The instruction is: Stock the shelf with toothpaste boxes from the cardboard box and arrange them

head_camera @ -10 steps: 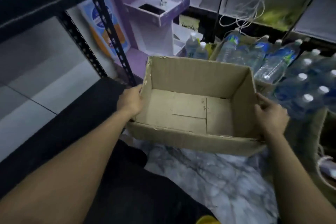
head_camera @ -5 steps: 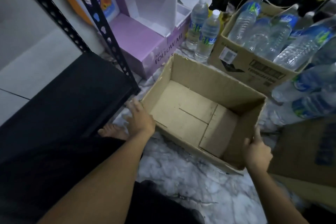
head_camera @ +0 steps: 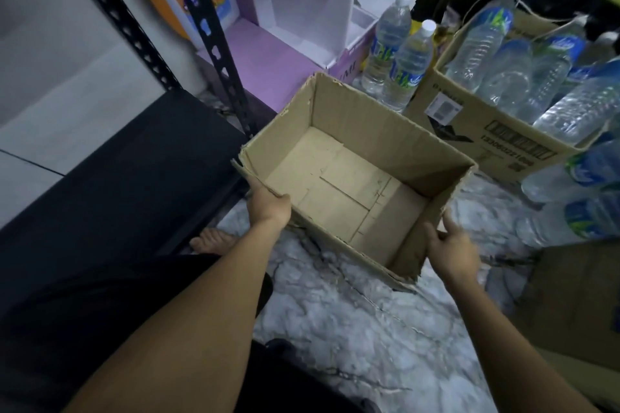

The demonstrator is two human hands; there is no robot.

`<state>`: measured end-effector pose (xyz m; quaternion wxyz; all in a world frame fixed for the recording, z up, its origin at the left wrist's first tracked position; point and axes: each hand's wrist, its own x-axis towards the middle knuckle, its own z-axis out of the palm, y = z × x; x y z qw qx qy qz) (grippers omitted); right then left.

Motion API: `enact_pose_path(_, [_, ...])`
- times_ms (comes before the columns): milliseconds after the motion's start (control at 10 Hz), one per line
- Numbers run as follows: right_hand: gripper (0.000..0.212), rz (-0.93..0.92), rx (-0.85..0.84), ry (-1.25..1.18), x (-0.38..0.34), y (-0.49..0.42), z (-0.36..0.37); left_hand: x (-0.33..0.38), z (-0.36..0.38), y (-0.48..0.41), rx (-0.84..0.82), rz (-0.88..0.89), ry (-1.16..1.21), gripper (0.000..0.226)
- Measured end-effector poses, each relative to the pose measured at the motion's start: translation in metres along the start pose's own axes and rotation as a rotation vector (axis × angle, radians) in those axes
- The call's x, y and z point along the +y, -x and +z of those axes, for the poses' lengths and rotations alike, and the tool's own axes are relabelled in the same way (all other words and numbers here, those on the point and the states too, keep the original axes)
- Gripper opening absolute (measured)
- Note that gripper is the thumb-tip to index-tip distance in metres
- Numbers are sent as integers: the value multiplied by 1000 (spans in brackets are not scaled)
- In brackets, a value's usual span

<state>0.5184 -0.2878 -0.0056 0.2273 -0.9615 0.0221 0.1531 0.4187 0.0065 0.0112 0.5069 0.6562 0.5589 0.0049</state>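
Note:
An open brown cardboard box (head_camera: 362,117) sits on the marble floor, turned at an angle, with nothing inside it. My left hand (head_camera: 268,206) grips its near left wall, fingers hidden behind the cardboard. My right hand (head_camera: 451,245) holds the outside of its near right corner, thumb up along the wall. The black metal shelf (head_camera: 110,178) lies to the left of the box, its perforated post (head_camera: 214,54) rising just behind the box's left corner. No toothpaste boxes are in view.
A cardboard carton (head_camera: 486,131) of water bottles stands behind the box on the right; two bottles (head_camera: 399,54) stand upright between them. A purple display stand (head_camera: 285,54) is behind. Another brown box (head_camera: 577,305) is at right. A bare foot (head_camera: 211,243) shows beside the shelf.
The box came down from a lifted, level position to the floor and turned at an angle. Both hands shifted their hold on its near walls as the view tilted downward.

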Motion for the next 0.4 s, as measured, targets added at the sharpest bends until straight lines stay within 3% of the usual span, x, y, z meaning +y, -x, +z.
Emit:
enact_pose_path(300, [63,-2,-87,-50,-1,-6,7,5,-7,-4,-11,27,-147,87])
enact_pose_path(400, [80,24,-256,-161,1,-15,-1,3,-6,-10,-68,-38,-176,94])
